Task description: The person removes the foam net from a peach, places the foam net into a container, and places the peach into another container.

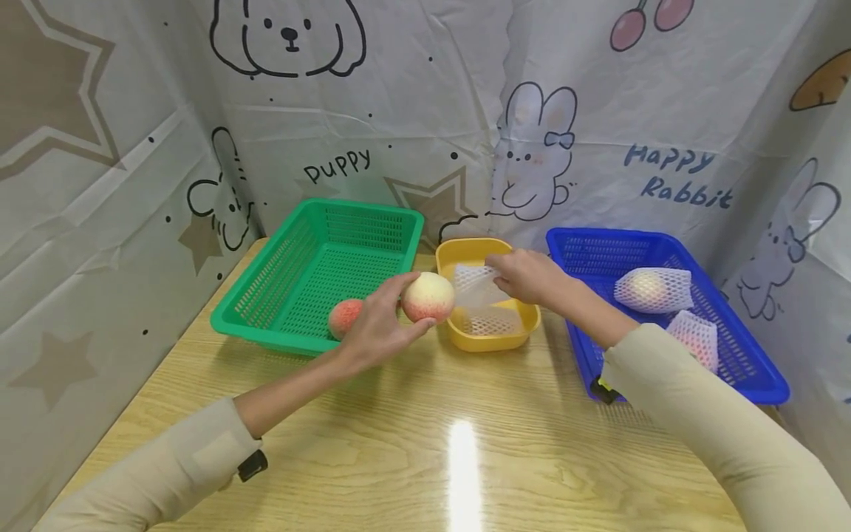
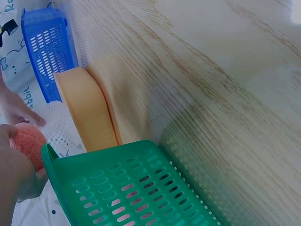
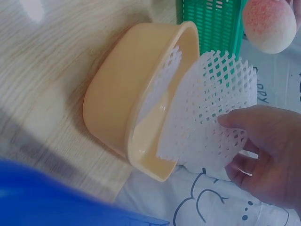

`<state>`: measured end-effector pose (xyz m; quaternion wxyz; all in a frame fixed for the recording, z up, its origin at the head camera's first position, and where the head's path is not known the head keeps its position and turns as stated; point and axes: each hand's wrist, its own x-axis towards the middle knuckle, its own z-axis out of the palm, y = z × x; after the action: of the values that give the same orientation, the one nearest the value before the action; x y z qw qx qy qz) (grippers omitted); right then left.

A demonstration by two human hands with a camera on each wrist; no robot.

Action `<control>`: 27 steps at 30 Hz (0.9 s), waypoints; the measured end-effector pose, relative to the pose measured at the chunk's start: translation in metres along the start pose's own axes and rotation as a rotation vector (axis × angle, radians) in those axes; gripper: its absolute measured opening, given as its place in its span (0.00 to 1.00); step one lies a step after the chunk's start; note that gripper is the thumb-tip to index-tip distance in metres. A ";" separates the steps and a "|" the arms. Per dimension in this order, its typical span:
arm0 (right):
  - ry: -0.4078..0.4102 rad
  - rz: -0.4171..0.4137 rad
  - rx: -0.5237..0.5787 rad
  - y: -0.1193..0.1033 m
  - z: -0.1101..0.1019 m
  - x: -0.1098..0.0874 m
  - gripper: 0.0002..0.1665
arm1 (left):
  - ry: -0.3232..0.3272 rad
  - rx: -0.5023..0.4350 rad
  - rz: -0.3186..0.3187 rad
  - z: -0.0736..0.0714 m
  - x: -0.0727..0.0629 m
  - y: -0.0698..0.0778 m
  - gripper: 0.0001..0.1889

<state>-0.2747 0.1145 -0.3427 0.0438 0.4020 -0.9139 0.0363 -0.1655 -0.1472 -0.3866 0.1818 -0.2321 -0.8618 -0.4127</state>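
Note:
My left hand (image 1: 379, 325) holds a pale yellow and pink peach (image 1: 428, 297) between thumb and fingers, near the green basket's front right corner. A white foam net sleeve (image 3: 207, 108) is pinched by my right hand (image 3: 270, 150) above the yellow bin (image 1: 492, 343). The sleeve looks flat, and the peach is apart from it. Another foam net (image 1: 493, 322) lies inside the bin. In the green basket (image 1: 266, 336) sits a redder peach (image 1: 344, 318), partly hidden behind my left hand.
On the right stands a blue basket (image 1: 738, 395) with two fruits in foam nets, one netted pale fruit (image 1: 651, 290) and one netted pinkish fruit (image 1: 694, 340) partly behind my sleeve. A printed curtain (image 1: 425, 111) hangs behind the wooden table (image 1: 399, 458).

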 end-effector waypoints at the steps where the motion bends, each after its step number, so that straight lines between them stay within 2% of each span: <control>1: -0.001 -0.001 -0.003 0.001 0.001 0.001 0.06 | 0.000 -0.002 0.000 0.000 0.000 0.000 0.36; 10: -0.044 0.043 0.054 0.011 0.005 0.011 0.08 | -0.005 -0.024 0.000 -0.002 0.001 -0.003 0.36; 19: -0.056 0.044 0.022 0.012 0.010 0.021 0.11 | 0.001 -0.019 0.018 -0.003 0.001 -0.004 0.36; 27: -0.064 0.083 -0.015 0.014 0.019 0.027 0.10 | -0.001 -0.027 0.028 -0.003 0.001 -0.005 0.36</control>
<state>-0.3046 0.1024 -0.3588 0.0161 0.3646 -0.9309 0.0184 -0.1688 -0.1523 -0.3876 0.1840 -0.2467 -0.8529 -0.4217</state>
